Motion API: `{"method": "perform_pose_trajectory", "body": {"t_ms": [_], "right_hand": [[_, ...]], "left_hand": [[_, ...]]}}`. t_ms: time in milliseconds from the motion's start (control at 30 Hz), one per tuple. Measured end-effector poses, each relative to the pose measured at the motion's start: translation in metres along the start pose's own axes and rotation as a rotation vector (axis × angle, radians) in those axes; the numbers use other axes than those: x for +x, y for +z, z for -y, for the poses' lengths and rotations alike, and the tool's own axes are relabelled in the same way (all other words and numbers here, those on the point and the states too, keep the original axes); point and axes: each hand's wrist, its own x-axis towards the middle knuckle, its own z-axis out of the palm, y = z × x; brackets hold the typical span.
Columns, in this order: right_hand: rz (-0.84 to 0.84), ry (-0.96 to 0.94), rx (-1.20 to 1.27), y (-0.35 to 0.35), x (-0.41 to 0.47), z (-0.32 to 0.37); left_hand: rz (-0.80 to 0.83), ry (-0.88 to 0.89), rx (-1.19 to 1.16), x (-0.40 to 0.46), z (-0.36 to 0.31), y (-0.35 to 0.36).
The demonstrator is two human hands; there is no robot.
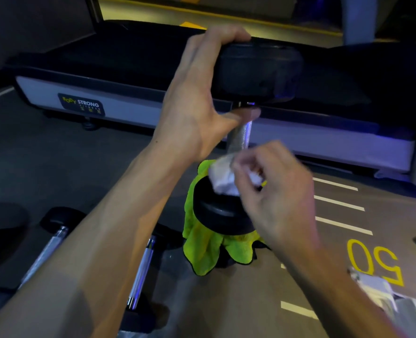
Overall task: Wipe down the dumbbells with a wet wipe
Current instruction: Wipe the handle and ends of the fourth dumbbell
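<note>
Steadying an upright black rubber-headed dumbbell (pixel 242 132) by gripping its top, the left hand (pixel 197 101) is freeing the steel handle for the right hand (pixel 273 189), pinching a crumpled white wet wipe (pixel 223 176).

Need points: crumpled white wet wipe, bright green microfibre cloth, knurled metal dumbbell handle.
Crumpled white wet wipe (pixel 223 178): head view, on the bunched part left of the right hand's fingers.
Bright green microfibre cloth (pixel 202 252): head view, on the fold hanging below the lower weight.
Knurled metal dumbbell handle (pixel 242 135): head view, mid-shaft.

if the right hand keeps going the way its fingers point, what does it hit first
Probably the dumbbell: the right hand, pinching the wet wipe, points left at the base of the handle above the lower head. Depth is unclear.
</note>
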Motion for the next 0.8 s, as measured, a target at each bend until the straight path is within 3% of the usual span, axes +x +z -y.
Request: {"method": "perform_pose_trajectory", "body": {"t_ms": [133, 267, 433, 600, 800], "right_hand": [[0.124, 0.048, 0.005, 0.004, -0.01, 0.001], [-0.097, 0.0, 0.023, -0.002, 0.019, 0.006], [0.089, 0.064, 0.024, 0.008, -0.015, 0.002], [-0.042, 0.049, 0.014, -0.002, 0.018, 0.006], [0.187, 0.049, -0.009, 0.002, -0.012, 0.008]], "left_hand": [[-0.01, 0.013, -0.01, -0.005, -0.003, 0.0], [0.0, 0.016, -0.028, -0.005, -0.002, -0.002], [0.016, 0.011, -0.049, -0.003, 0.001, -0.003], [0.069, 0.007, -0.132, -0.002, -0.003, -0.008], [0.059, -0.044, -0.169, 0.001, -0.003, -0.007]]}}
